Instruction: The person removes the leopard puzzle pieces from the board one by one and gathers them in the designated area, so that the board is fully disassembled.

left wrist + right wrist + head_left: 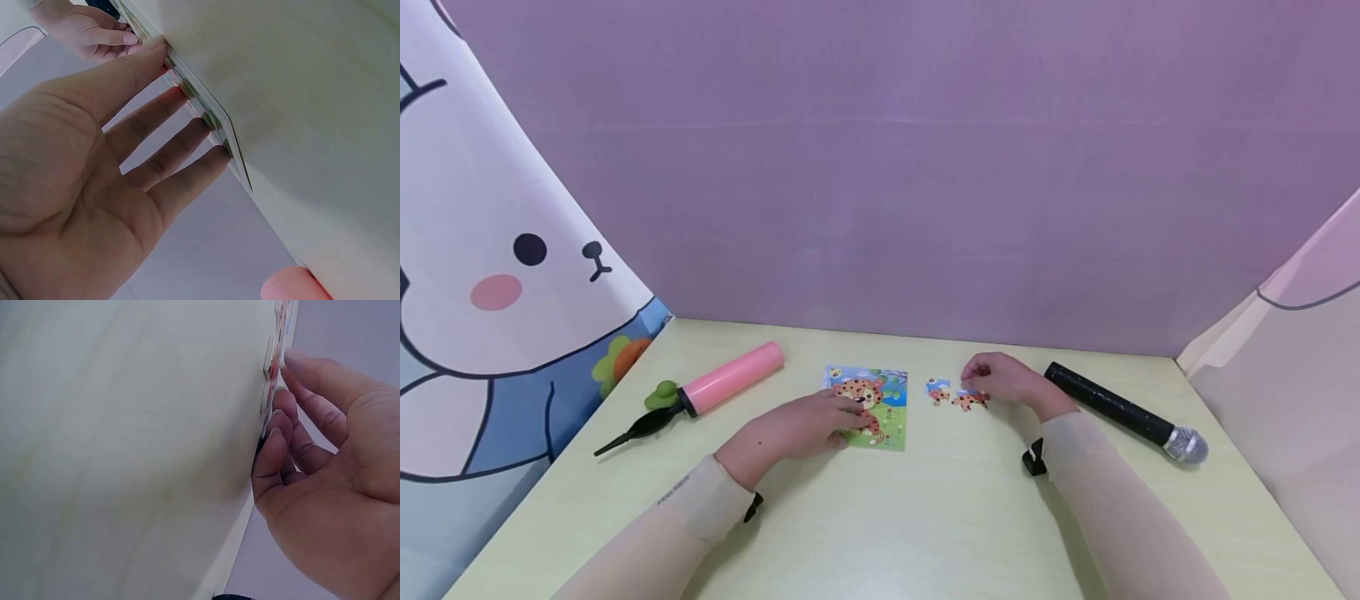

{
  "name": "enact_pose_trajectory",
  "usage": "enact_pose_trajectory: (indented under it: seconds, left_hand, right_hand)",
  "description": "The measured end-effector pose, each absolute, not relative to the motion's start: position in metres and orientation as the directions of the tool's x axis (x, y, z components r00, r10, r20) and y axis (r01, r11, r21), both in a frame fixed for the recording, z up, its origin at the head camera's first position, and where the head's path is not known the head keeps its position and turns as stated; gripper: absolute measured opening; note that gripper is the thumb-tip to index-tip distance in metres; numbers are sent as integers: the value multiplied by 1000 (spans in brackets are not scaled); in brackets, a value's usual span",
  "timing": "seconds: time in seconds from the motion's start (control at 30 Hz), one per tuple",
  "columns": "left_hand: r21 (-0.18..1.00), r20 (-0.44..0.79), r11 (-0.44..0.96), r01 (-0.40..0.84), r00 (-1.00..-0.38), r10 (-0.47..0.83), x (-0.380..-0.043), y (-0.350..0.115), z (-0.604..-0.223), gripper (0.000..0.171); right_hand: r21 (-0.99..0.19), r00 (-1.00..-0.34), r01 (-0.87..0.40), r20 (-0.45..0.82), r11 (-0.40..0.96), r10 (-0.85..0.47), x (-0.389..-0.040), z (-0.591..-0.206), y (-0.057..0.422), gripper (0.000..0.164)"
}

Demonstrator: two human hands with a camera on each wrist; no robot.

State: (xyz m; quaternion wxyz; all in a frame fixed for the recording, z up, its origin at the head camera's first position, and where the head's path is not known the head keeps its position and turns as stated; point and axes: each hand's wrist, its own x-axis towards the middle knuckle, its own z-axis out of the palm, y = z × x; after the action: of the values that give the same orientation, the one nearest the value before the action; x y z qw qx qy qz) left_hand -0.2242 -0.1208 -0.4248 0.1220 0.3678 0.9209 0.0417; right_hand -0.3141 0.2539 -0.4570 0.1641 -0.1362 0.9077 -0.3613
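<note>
A jigsaw puzzle board (891, 417) with a spotted cartoon leopard on green and blue lies flat on the table. My left hand (808, 425) rests on its left part with fingers extended, hiding some of the picture. In the left wrist view, the fingertips and thumb of the left hand (94, 169) touch the board's edge. To the right lie loose puzzle pieces (938, 392). My right hand (1003, 379) pinches a spotted puzzle piece (970, 402) at its upper edge, fingers curled. The right wrist view shows the right hand (331, 437) with its thumb and forefinger at the pieces, low over the table.
A pink hand pump (733, 379) with a black nozzle lies on the left of the table (880, 525). A black microphone (1112, 404) with a silver head lies close beyond the right wrist. A purple cloth (880, 183) stands behind the table, with printed cloth on both sides.
</note>
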Motion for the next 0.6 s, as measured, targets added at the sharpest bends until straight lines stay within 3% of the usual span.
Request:
enact_pose_trajectory:
  seconds: [0.27,0.6]
  left_hand:
    - [164,-195,725,669,-698,689,-225,-121,-425,47]
    - [162,-190,723,672,-697,691,-224,-121,-424,47]
  right_hand:
    - [-701,-871,-151,-239,697,-428,-312,-453,257,37]
    - [-698,-869,-178,-220,694,-444,-315,-454,255,37]
